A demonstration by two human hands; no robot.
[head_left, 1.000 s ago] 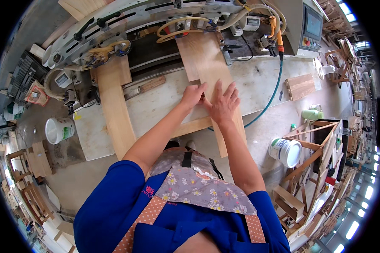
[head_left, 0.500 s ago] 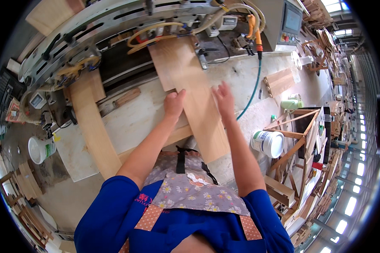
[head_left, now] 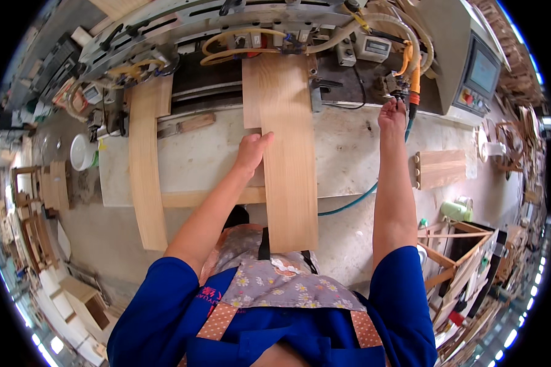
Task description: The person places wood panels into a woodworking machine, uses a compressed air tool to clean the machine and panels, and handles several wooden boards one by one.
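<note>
A long pale wooden board (head_left: 292,183) lies across the worktable, its far end under the machine and its near end reaching past the table edge to my apron. My left hand (head_left: 254,151) is closed at the board's left edge, thumb on top. A shorter wooden piece (head_left: 251,101) lies alongside its far left part. At the far right, my right hand (head_left: 392,114) reaches out with bent fingers to small dark metal fittings (head_left: 400,95), just below an orange-handled air gun (head_left: 416,82). What those fingertips grip is too small to make out.
A clamping machine (head_left: 239,30) with yellow hoses spans the back. Another long board (head_left: 144,171) stands out at the left. A control box with a screen (head_left: 485,67) is at far right, near a grooved wood block (head_left: 441,168). A teal hose (head_left: 355,205) hangs over the table edge.
My right hand has left the board's right side and moved away to the fittings by the air gun. My left hand stays at the board's left edge. The view has turned.
</note>
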